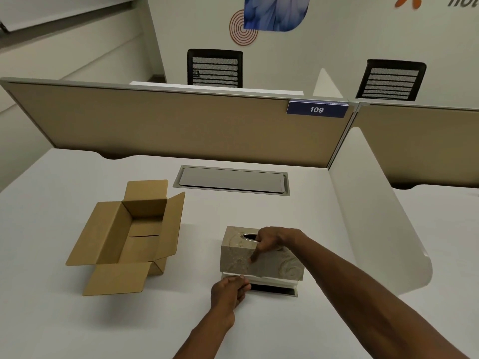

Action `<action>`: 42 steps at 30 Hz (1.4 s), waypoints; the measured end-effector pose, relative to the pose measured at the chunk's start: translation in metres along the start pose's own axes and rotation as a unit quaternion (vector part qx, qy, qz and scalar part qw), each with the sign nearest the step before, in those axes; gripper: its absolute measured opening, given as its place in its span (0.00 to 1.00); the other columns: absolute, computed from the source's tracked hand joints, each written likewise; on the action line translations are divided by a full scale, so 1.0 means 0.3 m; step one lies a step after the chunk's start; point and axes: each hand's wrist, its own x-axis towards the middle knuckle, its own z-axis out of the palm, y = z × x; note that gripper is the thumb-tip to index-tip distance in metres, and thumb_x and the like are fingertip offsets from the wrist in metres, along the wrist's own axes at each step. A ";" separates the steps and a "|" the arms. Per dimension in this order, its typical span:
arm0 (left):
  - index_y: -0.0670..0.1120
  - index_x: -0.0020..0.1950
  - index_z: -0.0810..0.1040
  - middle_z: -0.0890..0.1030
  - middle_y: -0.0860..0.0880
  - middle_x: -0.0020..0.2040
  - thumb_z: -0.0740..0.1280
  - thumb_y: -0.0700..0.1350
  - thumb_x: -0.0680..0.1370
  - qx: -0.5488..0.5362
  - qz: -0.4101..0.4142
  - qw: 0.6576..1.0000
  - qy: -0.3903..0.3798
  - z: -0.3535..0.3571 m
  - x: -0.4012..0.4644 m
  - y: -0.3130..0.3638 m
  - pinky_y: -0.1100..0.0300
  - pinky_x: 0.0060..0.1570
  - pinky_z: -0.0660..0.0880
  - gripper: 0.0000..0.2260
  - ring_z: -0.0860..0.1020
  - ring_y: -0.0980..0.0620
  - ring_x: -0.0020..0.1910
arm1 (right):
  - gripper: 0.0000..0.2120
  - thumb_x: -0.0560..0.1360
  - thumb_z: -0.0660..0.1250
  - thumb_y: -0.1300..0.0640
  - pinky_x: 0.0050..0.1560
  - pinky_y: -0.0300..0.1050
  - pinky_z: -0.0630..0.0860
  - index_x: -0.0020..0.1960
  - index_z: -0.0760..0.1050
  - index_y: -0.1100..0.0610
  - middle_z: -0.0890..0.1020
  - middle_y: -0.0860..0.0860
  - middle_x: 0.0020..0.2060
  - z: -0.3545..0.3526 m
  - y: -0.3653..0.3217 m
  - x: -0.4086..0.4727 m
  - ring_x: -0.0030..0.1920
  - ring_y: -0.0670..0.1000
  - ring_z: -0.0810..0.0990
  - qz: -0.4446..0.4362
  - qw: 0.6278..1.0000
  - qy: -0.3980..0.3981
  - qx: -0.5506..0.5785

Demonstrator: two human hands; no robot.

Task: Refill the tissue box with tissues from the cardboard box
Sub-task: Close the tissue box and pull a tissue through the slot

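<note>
A marbled beige tissue box (238,257) stands on the white desk, its cover raised a little above its base (274,287). White tissues (267,279) show in the gap between cover and base. My right hand (269,240) rests on top of the cover by the oval slot, thumb down its front face. My left hand (229,291) pinches the front left corner at the gap, on the tissue edge or base. The open cardboard box (129,237) lies to the left with flaps spread, and its inside looks empty.
A grey cable hatch (232,180) is set into the desk behind the boxes. A tan partition (181,123) with a "109" label closes the back, and a white curved divider (375,216) stands on the right. Two black chairs sit beyond.
</note>
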 end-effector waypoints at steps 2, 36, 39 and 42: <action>0.40 0.52 0.84 0.89 0.44 0.42 0.72 0.39 0.77 0.000 0.003 1.000 0.006 0.004 -0.002 0.000 0.57 0.43 0.81 0.05 0.88 0.50 0.40 | 0.34 0.70 0.76 0.39 0.52 0.45 0.74 0.70 0.77 0.56 0.82 0.57 0.61 0.008 -0.008 -0.006 0.53 0.55 0.79 -0.012 1.000 0.000 -0.005; 0.40 0.61 0.81 0.83 0.38 0.58 0.61 0.45 0.83 -0.053 -0.100 0.990 -0.081 0.095 -0.067 -0.074 0.47 0.55 0.76 0.13 0.81 0.41 0.56 | 0.34 0.76 0.55 0.30 0.66 0.53 0.71 0.62 0.77 0.58 0.81 0.58 0.61 0.343 -0.036 -0.222 0.61 0.59 0.79 -0.028 0.948 0.281 -0.144; 0.40 0.60 0.81 0.84 0.39 0.56 0.62 0.45 0.82 -0.040 -0.100 0.991 -0.084 0.088 -0.066 -0.075 0.47 0.55 0.77 0.13 0.81 0.40 0.57 | 0.33 0.78 0.52 0.32 0.68 0.52 0.70 0.68 0.73 0.56 0.79 0.56 0.63 0.389 -0.021 -0.237 0.63 0.58 0.76 -0.034 0.942 0.309 -0.130; 0.40 0.60 0.81 0.84 0.39 0.56 0.63 0.45 0.82 -0.035 -0.098 0.991 -0.089 0.086 -0.066 -0.074 0.48 0.54 0.77 0.13 0.81 0.40 0.57 | 0.33 0.79 0.53 0.35 0.72 0.52 0.68 0.71 0.73 0.59 0.79 0.56 0.66 0.418 -0.017 -0.251 0.67 0.58 0.75 -0.046 0.934 0.340 -0.102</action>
